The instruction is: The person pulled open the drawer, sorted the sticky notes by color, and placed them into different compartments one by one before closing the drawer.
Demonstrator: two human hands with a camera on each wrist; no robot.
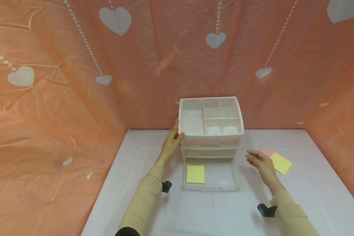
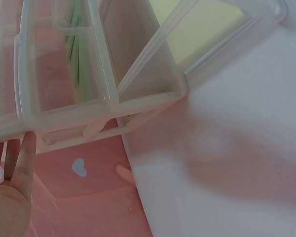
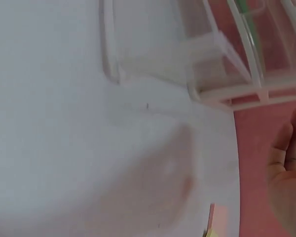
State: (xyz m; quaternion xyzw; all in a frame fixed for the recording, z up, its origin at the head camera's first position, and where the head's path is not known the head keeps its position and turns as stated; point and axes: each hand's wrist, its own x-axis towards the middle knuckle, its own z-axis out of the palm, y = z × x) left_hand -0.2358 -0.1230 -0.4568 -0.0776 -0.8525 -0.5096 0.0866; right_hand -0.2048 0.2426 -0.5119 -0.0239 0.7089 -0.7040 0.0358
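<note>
A white plastic drawer organizer (image 1: 211,137) with a divided top tray stands near the back of the table. Its bottom drawer (image 1: 219,177) is pulled out, with a yellow sticky note pad (image 1: 195,174) lying in its left part. My left hand (image 1: 171,141) rests against the organizer's left side, fingers extended along it and thumb near the front corner. To the right of the organizer, my right hand (image 1: 262,164) hovers with loosely bent fingers, holding nothing. Beside it on the table, another yellow sticky note pad (image 1: 281,163) partly covers a pink one (image 1: 267,151).
An orange-pink sheet with white hearts (image 1: 165,65) hangs behind and at both sides of the white table (image 1: 194,213). Through the organizer's clear upper drawers, something green (image 2: 79,54) shows in the left wrist view.
</note>
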